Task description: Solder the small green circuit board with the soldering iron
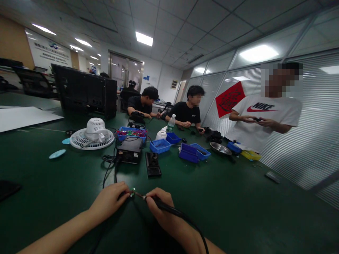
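Note:
My left hand (112, 197) pinches a small green circuit board (132, 192) just above the green table, its fingertips closed on the board's left edge. In my right hand (161, 208) is a soldering iron (156, 201), gripped like a pen. Its metal tip points left and reaches the board; whether it touches is too small to tell. The iron's black cable runs back over my right wrist. Beyond my hands sits a black soldering station (129, 151), with a black iron stand (153, 165) to its right.
Behind the station stands a blue tray of coloured wires (131, 133). A white fan (94, 134) lies to the left, near a monitor (84, 91). Several blue bins (160, 145), a metal bowl (220, 149) and a yellow tray (251, 155) are farther right. Co-workers are across the table.

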Action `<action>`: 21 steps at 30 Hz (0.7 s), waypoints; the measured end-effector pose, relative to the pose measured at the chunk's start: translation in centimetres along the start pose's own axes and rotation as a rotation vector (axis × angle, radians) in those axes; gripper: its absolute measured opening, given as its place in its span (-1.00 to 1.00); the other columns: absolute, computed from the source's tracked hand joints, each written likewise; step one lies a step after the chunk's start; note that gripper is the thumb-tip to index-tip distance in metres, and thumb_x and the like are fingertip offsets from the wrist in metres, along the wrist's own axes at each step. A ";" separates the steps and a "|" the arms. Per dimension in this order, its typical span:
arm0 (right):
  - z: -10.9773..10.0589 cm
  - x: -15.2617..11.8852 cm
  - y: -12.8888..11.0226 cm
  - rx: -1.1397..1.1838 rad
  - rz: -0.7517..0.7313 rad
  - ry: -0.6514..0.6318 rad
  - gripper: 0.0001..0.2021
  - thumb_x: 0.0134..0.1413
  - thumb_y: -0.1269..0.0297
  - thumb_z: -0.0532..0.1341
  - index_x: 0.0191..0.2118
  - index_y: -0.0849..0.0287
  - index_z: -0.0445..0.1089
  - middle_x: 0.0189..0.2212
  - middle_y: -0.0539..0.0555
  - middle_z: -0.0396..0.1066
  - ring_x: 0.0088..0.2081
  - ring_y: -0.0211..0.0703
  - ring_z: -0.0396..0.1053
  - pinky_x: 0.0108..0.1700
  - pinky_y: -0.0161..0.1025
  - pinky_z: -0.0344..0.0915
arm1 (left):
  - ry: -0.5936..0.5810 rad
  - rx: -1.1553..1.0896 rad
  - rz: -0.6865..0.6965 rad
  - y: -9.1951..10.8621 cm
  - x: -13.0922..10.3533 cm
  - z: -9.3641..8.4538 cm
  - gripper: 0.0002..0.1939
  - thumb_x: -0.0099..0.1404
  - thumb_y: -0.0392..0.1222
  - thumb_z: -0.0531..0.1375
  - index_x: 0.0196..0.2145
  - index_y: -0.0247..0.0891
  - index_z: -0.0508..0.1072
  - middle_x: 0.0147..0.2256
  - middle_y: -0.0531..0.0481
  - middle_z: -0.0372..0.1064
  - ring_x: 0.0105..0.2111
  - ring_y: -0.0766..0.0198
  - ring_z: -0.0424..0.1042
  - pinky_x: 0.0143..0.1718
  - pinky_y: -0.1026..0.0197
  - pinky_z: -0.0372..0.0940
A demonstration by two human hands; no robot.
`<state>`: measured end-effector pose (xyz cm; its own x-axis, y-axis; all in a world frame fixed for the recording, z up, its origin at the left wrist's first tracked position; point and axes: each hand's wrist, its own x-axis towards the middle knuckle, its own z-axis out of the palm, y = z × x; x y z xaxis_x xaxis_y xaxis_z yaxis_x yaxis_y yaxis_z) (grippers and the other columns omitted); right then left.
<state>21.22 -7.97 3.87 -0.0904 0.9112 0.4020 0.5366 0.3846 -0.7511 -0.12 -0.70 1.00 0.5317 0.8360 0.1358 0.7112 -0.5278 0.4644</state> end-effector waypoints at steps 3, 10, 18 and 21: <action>0.0 0.0 0.1 0.005 0.002 0.006 -0.87 0.06 0.41 0.19 -0.43 0.19 0.48 -0.50 0.00 0.46 -0.42 -0.25 0.40 -0.32 -0.38 0.25 | 0.013 -0.003 0.003 0.1 0.0 0.0 -0.83 0.29 -0.17 0.04 -0.37 -0.17 0.40 -0.34 0.04 0.42 -0.29 0.24 0.40 -0.27 0.27 0.19; -0.1 -0.1 0.2 0.010 0.008 -0.012 -0.87 0.08 0.39 0.19 -0.40 0.18 0.49 -0.48 0.00 0.47 -0.42 -0.25 0.40 -0.31 -0.37 0.26 | 0.007 -0.001 0.000 0.1 -0.2 -0.1 -0.82 0.30 -0.15 0.03 -0.37 -0.18 0.40 -0.34 0.03 0.42 -0.30 0.23 0.40 -0.28 0.26 0.19; 0.1 -0.1 0.3 -0.022 0.003 -0.008 -0.88 0.09 0.37 0.20 -0.40 0.15 0.49 -0.48 -0.02 0.46 -0.41 -0.26 0.40 -0.30 -0.36 0.27 | 0.023 -0.009 0.022 -0.4 0.0 0.3 -0.82 0.30 -0.15 0.03 -0.38 -0.16 0.40 -0.37 0.05 0.41 -0.31 0.23 0.41 -0.28 0.27 0.20; 0.0 0.0 0.0 -0.035 0.011 0.002 -0.88 0.06 0.38 0.20 -0.41 0.15 0.49 -0.49 -0.01 0.47 -0.41 -0.25 0.40 -0.30 -0.35 0.27 | 0.029 -0.011 0.024 -0.4 0.0 0.3 -0.83 0.29 -0.16 0.03 -0.38 -0.17 0.40 -0.37 0.05 0.41 -0.32 0.23 0.41 -0.28 0.27 0.20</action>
<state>21.25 -7.96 3.89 -0.0825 0.9149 0.3951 0.5664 0.3692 -0.7368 -0.27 -0.52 0.60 0.5352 0.8271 0.1719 0.6934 -0.5463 0.4699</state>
